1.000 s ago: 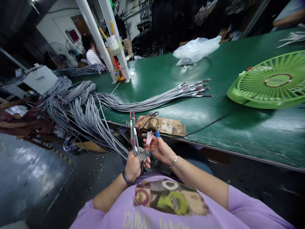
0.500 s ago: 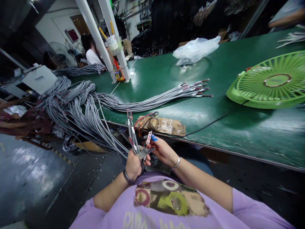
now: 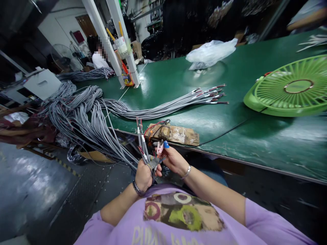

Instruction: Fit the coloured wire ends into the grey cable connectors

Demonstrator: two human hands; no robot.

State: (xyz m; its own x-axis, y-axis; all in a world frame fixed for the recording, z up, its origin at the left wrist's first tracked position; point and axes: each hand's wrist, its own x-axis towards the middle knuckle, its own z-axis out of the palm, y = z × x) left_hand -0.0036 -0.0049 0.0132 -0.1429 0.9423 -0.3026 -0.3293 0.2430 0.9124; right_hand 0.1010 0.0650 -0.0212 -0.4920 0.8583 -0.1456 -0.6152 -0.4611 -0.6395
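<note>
My left hand (image 3: 144, 175) is closed round several grey cables (image 3: 143, 146), whose stripped ends with thin coloured wires point up. Something grey is wrapped over its thumb. Just to the right, my right hand (image 3: 175, 160) pinches a small pink clip-like piece (image 3: 159, 148) beside the thin wires at the cable ends. A blue covering (image 3: 166, 144) sits on one of its fingertips. The two hands are close together in front of the table's edge. Behind them, a wooden block (image 3: 178, 134) with red and black wires lies on the green table (image 3: 158, 81).
A big heap of grey cables (image 3: 87, 112) hangs over the table's left side, and a bundle (image 3: 163, 110) stretches right. Further right are a plastic bag (image 3: 212, 52) and a green fan (image 3: 293, 86) with a black cord. White posts (image 3: 122, 44) hold tools. People are at the back.
The pink piece in my right hand has turned and now shows two prongs. My right hand has shifted very slightly; my left hand keeps its grip on the cables.
</note>
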